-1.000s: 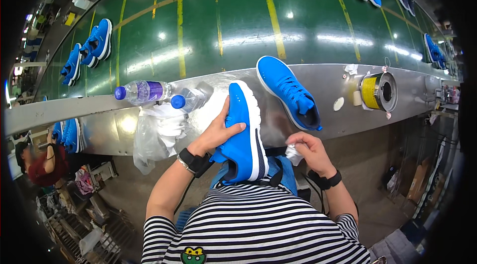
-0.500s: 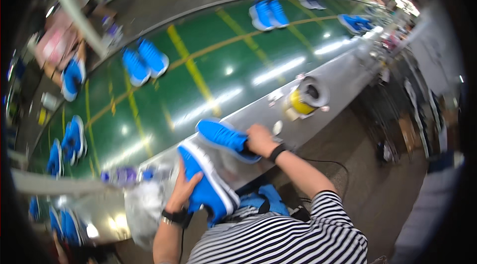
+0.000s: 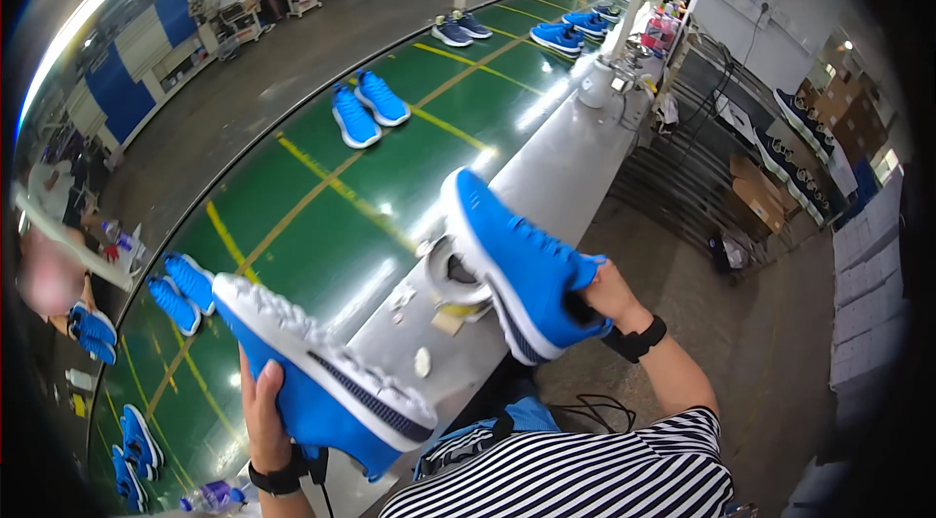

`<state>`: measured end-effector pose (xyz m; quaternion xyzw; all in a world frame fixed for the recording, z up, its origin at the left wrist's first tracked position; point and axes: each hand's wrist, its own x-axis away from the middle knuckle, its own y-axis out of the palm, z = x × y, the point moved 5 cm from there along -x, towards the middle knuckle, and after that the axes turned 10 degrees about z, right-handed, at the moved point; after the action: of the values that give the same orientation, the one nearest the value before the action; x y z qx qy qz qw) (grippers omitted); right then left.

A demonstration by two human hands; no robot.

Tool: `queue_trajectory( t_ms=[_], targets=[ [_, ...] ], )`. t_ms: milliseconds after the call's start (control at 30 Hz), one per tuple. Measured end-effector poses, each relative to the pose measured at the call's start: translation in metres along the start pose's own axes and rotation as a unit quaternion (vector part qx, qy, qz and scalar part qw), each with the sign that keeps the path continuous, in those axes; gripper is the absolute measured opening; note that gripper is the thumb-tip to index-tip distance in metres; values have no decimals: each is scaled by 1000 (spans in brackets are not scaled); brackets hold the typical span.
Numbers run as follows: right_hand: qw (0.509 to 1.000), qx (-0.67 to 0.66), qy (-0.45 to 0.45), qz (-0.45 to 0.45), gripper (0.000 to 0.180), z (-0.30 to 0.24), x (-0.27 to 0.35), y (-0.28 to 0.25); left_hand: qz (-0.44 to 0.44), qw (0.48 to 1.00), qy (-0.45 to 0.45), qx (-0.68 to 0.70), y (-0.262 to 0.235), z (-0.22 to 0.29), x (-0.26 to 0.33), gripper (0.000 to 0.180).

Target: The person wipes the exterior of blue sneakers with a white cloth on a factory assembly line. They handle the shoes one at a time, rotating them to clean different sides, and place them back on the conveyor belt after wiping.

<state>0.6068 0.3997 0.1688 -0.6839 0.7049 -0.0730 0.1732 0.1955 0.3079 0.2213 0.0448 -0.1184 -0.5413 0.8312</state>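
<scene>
My left hand [image 3: 263, 406] is closed on a blue sneaker [image 3: 322, 391], which lies on its side in the air, white sole facing up and away. By its heel opening, a second blue sneaker [image 3: 522, 265] is gripped in my right hand [image 3: 612, 294]; its toe points up and to the left and its white sole edge faces left. Both shoes hang over the metal ledge [image 3: 390, 362] beside the green conveyor belt. Partly behind the right-hand shoe sits a roll of tape [image 3: 458, 269].
Pairs of blue sneakers [image 3: 369, 109] stand along the green belt [image 3: 322, 196]. Small white scraps [image 3: 422, 362] lie on the ledge. A bottle with a purple label [image 3: 210, 496] is at lower left. Metal racks [image 3: 673, 196] stand to the right. Another person [image 3: 54, 269] handles shoes across the belt.
The right-hand sneaker has been lifted off the ledge and raised. The left-hand sneaker has turned, with more of its sole showing. My view has swung to the right, and the shoes on the belt have shifted.
</scene>
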Motion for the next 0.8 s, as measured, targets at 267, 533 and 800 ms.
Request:
queue_trajectory(
  t_ms=[267, 533, 800],
  targets=[
    [985, -69, 135, 83, 9, 185, -119, -175, -216, 971, -79, -61, 345, -82, -130, 90],
    [971, -58, 211, 93, 9, 285, -163, -206, -217, 937, -89, -259, 437, -222, -196, 101],
    [976, 202, 46, 61, 17, 282, -232, -169, -234, 939, -200, -156, 456, -262, -201, 91]
  ],
)
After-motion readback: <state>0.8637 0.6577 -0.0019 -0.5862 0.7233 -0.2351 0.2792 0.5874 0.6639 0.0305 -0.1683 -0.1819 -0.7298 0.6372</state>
